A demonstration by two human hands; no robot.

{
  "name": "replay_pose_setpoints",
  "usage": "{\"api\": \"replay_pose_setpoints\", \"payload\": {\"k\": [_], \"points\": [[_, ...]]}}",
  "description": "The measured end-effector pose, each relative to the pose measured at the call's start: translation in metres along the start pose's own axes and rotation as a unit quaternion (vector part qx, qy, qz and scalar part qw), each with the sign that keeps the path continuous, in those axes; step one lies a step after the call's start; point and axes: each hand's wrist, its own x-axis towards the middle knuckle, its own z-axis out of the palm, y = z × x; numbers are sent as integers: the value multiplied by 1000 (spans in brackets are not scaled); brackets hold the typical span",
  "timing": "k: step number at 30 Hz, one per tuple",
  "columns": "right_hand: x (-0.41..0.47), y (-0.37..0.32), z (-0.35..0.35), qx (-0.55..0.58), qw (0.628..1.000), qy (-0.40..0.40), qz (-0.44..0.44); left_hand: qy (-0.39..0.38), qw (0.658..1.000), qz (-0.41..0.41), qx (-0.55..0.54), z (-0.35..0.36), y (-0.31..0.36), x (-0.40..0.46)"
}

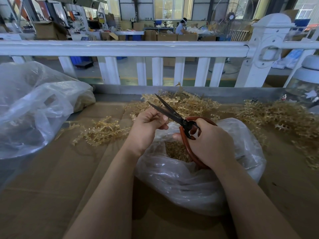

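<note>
My right hand (209,142) grips the red looped handles of a pair of black-bladed scissors (170,112). The blades stand apart and point up and to the left. My left hand (149,124) is curled just left of the blades, its fingertips pinched together at the lower blade; whatever small piece it holds is hidden. Both hands hover over an open clear plastic bag (195,183) with small golden plastic pieces (176,150) inside.
Heaps of golden plastic sprues lie on the cardboard-covered table behind the hands (184,102), at left (101,131) and at right (283,118). A large crumpled plastic bag (32,107) sits at far left. A white fence rail (124,48) runs behind the table.
</note>
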Motion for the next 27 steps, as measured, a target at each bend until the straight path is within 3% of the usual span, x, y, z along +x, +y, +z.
{"api": "replay_pose_setpoints", "payload": {"k": [27], "points": [[0,-3,0,-17,1000,13,-10,-28,997,-12,-76,-2,-3,1]]}}
